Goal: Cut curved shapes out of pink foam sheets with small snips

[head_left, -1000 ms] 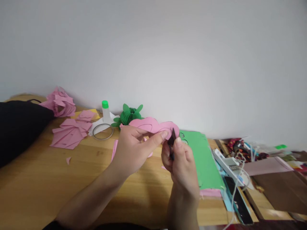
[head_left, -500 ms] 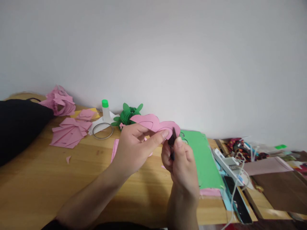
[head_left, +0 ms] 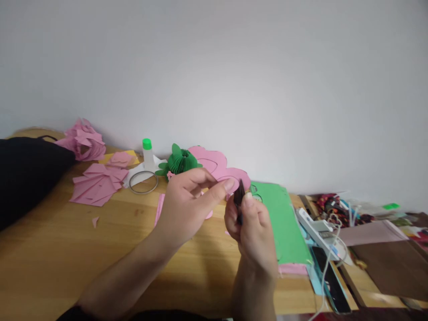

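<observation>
My left hand [head_left: 187, 200] pinches a pink paper cut-out [head_left: 217, 165] with curved outlines drawn on it, holding it up above the wooden table [head_left: 67, 254]. My right hand [head_left: 252, 227] is closed around a small pair of black scissors [head_left: 239, 196], whose blades meet the lower right edge of the pink paper. Both hands are close together at the middle of the view.
A green paper sheet [head_left: 281, 223] lies right of my hands. Behind are a green folded paper ornament [head_left: 179, 161], a glue bottle with a green cap [head_left: 147, 155], a metal ring [head_left: 143, 183], pink paper scraps [head_left: 98, 183] and a black bag [head_left: 26, 174]. Cables and clutter [head_left: 331, 232] fill the right side.
My left hand has turned the pink paper so its far end rises and swings back. The scissors stay at the paper's edge.
</observation>
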{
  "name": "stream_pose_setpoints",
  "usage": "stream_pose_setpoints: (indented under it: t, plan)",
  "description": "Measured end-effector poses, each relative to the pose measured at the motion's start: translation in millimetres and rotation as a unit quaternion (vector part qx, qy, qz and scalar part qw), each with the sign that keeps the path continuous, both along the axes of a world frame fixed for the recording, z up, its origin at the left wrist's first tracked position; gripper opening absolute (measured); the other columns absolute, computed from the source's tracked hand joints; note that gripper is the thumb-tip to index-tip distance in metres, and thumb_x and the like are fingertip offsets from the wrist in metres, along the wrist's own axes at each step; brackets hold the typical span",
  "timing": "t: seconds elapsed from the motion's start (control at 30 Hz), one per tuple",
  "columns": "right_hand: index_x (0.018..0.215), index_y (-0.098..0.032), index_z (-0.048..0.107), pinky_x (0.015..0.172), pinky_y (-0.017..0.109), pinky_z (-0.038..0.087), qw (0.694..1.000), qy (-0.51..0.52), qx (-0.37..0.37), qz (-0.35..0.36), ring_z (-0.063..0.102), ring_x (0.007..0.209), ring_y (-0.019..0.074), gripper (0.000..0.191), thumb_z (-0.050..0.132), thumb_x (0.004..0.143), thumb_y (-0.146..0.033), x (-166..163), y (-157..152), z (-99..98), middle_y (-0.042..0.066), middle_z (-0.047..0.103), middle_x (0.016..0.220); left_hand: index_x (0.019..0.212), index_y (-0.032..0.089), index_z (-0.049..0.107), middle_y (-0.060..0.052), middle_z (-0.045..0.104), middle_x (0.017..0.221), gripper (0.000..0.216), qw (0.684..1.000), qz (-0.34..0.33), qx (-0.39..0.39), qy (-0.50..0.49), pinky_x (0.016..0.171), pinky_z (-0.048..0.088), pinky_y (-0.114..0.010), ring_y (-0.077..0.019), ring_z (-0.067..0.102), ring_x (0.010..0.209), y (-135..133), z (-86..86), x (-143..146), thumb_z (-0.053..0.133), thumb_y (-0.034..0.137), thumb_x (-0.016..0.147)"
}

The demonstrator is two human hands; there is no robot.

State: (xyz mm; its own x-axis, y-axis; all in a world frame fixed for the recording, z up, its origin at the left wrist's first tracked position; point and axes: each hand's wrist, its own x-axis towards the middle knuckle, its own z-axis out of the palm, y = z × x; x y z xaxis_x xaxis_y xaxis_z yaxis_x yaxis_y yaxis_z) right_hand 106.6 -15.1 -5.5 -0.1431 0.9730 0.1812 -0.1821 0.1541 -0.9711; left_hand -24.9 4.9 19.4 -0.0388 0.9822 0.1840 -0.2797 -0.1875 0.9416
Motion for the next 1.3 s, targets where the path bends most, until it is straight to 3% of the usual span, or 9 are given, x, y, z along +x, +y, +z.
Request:
stream_pose_setpoints:
  t: [0.2, 0.33, 0.43, 0.83, 1.07, 1.3]
  plan:
    - [0.064, -0.021, 0.047, 0.035, 0.020, 0.016, 1.000, -0.007, 0.010, 0.009, 0.020, 0.039, 0.0063, 0.047, 0.048, 0.099, -0.051, 0.4, 0.6, 1.0, -0.008, 0.033, 0.048, 0.064, 0.020, 0.070, 0.003, 0.055, 0.052, 0.017, 1.000, 0.001, 0.007, 0.002, 0.043, 0.046, -0.019, -0.0116, 0.058, 0.055, -0.9, -6.1, -1.9, 0.073, 0.029, 0.078]
    - [0.065, -0.021, 0.048, 0.035, 0.020, 0.016, 1.000, -0.017, 0.014, 0.010, 0.020, 0.039, 0.0065, 0.047, 0.044, 0.100, -0.052, 1.2, -1.3, -0.1, -0.008, 0.032, 0.048, 0.066, 0.020, 0.071, 0.004, 0.056, 0.055, 0.015, 1.000, 0.001, 0.018, -0.010, 0.051, 0.051, -0.021, -0.0104, 0.056, 0.054, -0.4, -7.9, -1.7, 0.073, 0.027, 0.080]
    - [0.065, -0.021, 0.047, 0.035, 0.020, 0.017, 1.000, -0.025, 0.011, 0.007, 0.019, 0.039, 0.0069, 0.048, 0.042, 0.100, -0.053, 1.1, -2.5, -0.5, -0.008, 0.032, 0.048, 0.067, 0.020, 0.071, 0.003, 0.059, 0.058, 0.016, 1.000, -0.004, 0.016, -0.016, 0.050, 0.050, -0.021, -0.0090, 0.052, 0.051, -0.4, -7.5, -0.8, 0.072, 0.027, 0.081]
    - [0.065, -0.020, 0.048, 0.036, 0.020, 0.017, 1.000, -0.027, -0.002, 0.002, 0.021, 0.040, 0.0071, 0.048, 0.041, 0.101, -0.052, 0.1, -3.1, 0.0, -0.008, 0.033, 0.048, 0.070, 0.021, 0.071, 0.000, 0.066, 0.061, 0.013, 1.000, 0.011, 0.000, -0.026, 0.046, 0.048, -0.021, -0.0150, 0.065, 0.065, -1.0, -4.8, 0.3, 0.075, 0.030, 0.078]
    - [0.063, -0.021, 0.046, 0.036, 0.020, 0.016, 0.999, -0.034, -0.008, 0.002, 0.018, 0.040, 0.0072, 0.050, 0.042, 0.099, -0.056, -0.1, -2.0, -0.6, -0.008, 0.031, 0.047, 0.067, 0.020, 0.071, 0.000, 0.066, 0.061, 0.015, 1.000, 0.013, -0.007, 0.014, 0.035, 0.041, -0.018, -0.0102, 0.055, 0.049, -1.0, -0.8, -2.7, 0.074, 0.030, 0.078]
    - [0.062, -0.021, 0.046, 0.034, 0.021, 0.015, 0.998, -0.049, -0.023, -0.010, 0.015, 0.039, 0.0070, 0.053, 0.043, 0.096, -0.062, -0.7, -1.2, 2.0, -0.009, 0.029, 0.046, 0.065, 0.020, 0.070, 0.000, 0.064, 0.059, 0.015, 1.000, -0.007, 0.005, 0.021, 0.034, 0.041, -0.017, -0.0096, 0.053, 0.047, -0.4, 2.7, -5.7, 0.073, 0.028, 0.077]
